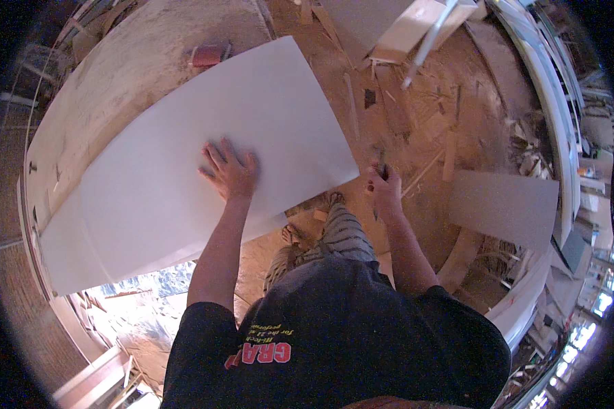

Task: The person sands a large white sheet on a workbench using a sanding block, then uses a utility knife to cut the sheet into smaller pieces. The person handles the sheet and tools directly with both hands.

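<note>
My left hand (230, 174) lies flat with its fingers spread on a large white sheet (143, 177). The sheet rests on a dusty bench (136, 61), and its right end reaches past the bench. My right hand (385, 187) is off the sheet, just beyond its right corner. Its fingers are closed round a slim tool (380, 155) that points away from me; blur hides its exact kind. A small red object (208, 56) sits on the bench by the sheet's far edge.
Wood scraps and offcuts (450, 153) litter the dusty brown floor. A pale flat panel (504, 204) lies to the right. Boards (406, 31) and a light-coloured strip (426, 48) stand at the far side. Long white pieces (559, 136) curve along the right edge.
</note>
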A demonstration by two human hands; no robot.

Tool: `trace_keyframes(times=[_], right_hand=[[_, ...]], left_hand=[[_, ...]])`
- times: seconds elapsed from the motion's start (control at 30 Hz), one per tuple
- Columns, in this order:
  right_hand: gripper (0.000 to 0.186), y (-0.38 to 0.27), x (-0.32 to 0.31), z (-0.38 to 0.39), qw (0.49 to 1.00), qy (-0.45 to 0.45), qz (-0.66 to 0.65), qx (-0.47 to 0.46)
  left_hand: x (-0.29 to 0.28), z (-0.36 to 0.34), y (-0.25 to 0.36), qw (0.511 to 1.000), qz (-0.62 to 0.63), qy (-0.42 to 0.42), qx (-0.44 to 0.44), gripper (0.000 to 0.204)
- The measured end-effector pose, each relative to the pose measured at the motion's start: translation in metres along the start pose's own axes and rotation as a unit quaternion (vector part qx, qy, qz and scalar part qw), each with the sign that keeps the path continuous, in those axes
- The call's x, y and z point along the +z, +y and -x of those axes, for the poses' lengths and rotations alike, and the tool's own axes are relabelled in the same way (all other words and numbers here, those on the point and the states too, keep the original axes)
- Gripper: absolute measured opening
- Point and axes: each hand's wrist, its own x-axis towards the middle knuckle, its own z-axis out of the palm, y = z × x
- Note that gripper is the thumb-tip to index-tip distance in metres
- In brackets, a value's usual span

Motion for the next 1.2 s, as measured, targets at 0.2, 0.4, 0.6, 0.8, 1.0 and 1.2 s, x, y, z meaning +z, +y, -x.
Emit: trace_keyframes(times=[0.2,0.4,0.6,0.8,1.0,1.2], right_hand=[[0.015,-0.032,0.009,-0.073,0.992,-0.085,-0.053,0.075],[0.028,-0.079,0.083,-0.192,0.972,-0.152,0.135,-0.120],[0.050,-0.157,0.200,-0.254,0.930,-0.114,0.204,-0.283],[0.051,-0.158,0.240,-0.273,0.886,-0.148,0.279,-0.339],[0.056,-0.145,0.235,-0.283,0.906,-0.196,0.186,-0.326],[0.073,-0.137,0.258,-0.345,0.910,-0.397,0.057,-0.102]], left_hand=[[-0.019,-0.004,0.003,0.999,0.014,-0.028,-0.015,0.076],[-0.020,-0.002,0.001,0.997,0.073,0.014,0.001,0.067],[-0.016,0.063,0.014,0.991,0.106,0.011,-0.083,0.060],[-0.031,0.150,0.066,0.962,0.162,0.074,-0.207,0.062],[-0.053,0.177,0.118,0.850,0.217,0.150,-0.456,0.049],[-0.007,0.190,0.113,0.592,0.483,0.178,-0.620,0.054]])
